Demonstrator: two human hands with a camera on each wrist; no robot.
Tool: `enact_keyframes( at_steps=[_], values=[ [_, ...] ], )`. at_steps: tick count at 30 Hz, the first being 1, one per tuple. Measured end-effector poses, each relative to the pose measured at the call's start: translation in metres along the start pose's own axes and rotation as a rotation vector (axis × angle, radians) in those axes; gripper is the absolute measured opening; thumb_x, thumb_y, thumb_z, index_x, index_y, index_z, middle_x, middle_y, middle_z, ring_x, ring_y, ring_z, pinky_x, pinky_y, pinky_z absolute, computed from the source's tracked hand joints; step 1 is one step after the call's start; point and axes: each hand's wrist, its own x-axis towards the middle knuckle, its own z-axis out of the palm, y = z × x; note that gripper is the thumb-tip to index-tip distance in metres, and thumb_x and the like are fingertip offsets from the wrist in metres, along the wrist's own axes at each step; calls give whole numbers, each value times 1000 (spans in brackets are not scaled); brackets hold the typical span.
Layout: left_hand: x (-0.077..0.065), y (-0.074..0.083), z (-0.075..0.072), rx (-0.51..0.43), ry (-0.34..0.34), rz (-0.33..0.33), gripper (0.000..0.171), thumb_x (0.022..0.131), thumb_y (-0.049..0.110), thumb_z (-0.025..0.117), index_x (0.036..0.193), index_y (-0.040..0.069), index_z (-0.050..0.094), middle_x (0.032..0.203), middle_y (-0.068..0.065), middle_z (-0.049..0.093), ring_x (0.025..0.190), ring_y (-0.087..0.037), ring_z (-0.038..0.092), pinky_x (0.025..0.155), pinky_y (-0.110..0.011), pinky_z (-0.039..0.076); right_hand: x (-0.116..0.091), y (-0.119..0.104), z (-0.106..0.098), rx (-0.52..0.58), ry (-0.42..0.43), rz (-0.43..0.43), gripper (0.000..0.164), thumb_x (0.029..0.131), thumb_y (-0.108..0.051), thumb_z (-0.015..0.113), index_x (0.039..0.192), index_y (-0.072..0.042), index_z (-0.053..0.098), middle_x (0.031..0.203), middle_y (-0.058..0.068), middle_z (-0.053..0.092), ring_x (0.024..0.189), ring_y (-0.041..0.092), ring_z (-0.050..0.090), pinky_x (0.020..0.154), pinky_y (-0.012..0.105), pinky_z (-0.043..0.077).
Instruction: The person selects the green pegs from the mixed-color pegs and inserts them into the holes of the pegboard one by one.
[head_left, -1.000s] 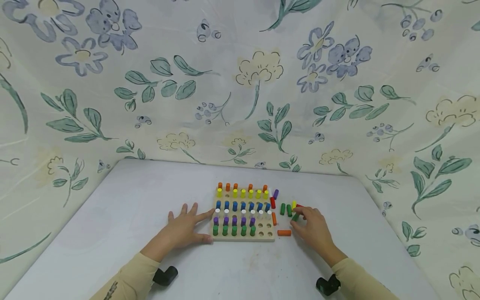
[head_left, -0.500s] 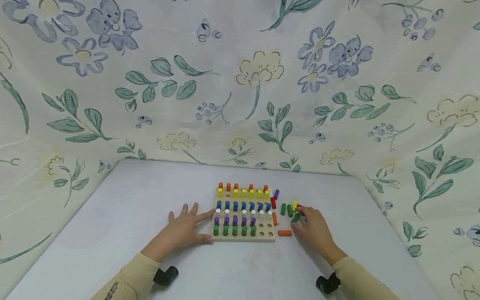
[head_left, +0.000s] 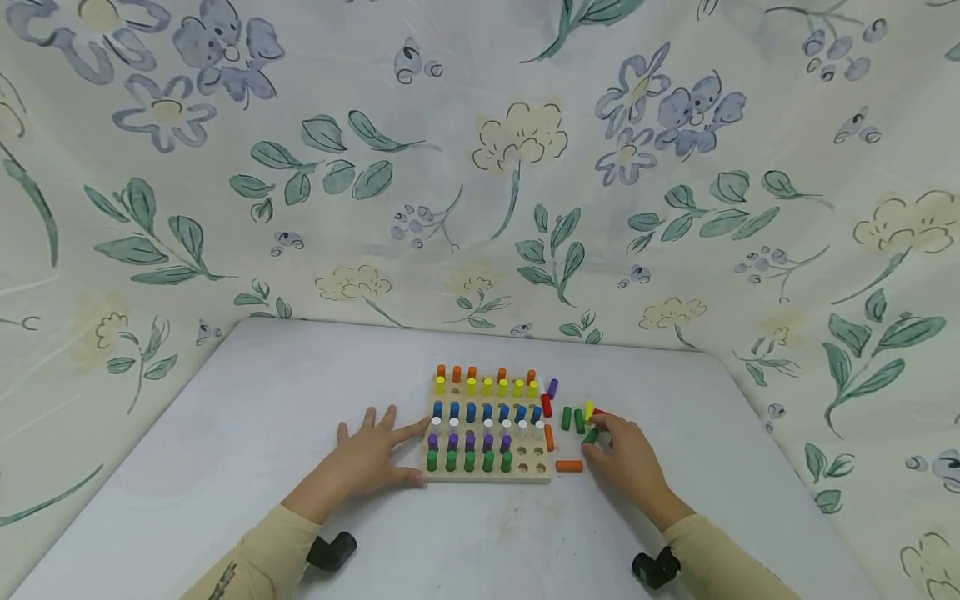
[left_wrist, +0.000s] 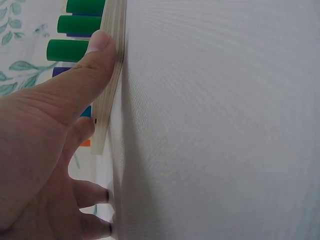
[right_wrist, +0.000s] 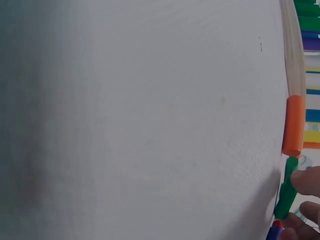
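A wooden pegboard (head_left: 486, 478) carries upright rows of orange, yellow, blue, white, purple and green pegs, with some holes bare. My left hand (head_left: 367, 460) spreads its fingers at the board's left side. In the left wrist view its thumb (left_wrist: 102, 47) rests against the board's edge (left_wrist: 107, 95), beside the green pegs (left_wrist: 67, 50). Right of the board, my right hand (head_left: 633, 462) pinches a loose green peg (head_left: 591, 436) between thumb and fingers, low over the table. The right wrist view shows the thumb on that green peg (right_wrist: 286, 197), the rest of the hand cut off.
More loose pegs lie around the right hand: two green (head_left: 579, 421), a yellow (head_left: 588, 408), a red (head_left: 546, 406), a purple (head_left: 552, 387) and an orange one (head_left: 569, 466). The white table (head_left: 480, 550) ends at a flower-patterned cloth (head_left: 450, 250).
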Motion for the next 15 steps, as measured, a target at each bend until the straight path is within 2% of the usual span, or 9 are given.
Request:
enact_keyframes(
  at_steps=[5, 10, 15],
  values=[
    [0, 0, 0, -4, -1, 0, 93, 75, 65, 79, 153, 25, 48, 158, -37, 25, 143, -65, 13, 105, -85, 6, -1, 0, 1, 26, -16, 27, 50, 90, -24, 78, 132, -5, 61, 114, 7, 68, 94, 22, 58, 82, 40, 56],
    [1, -2, 1, 4, -3, 1, 94, 74, 66, 78, 153, 26, 48, 158, -37, 25, 143, -65, 13, 104, -85, 6, -1, 0, 2, 55, -15, 37, 56, 92, -28, 76, 138, -3, 54, 108, 5, 67, 88, 19, 55, 74, 33, 51],
    [2, -3, 2, 7, -3, -1, 94, 74, 67, 78, 153, 26, 48, 158, -37, 26, 143, -65, 13, 104, -86, 7, -3, 1, 3, 100, 3, 18, 52, 96, -28, 69, 138, -3, 52, 104, 5, 71, 81, 17, 54, 68, 28, 48]
  ],
)
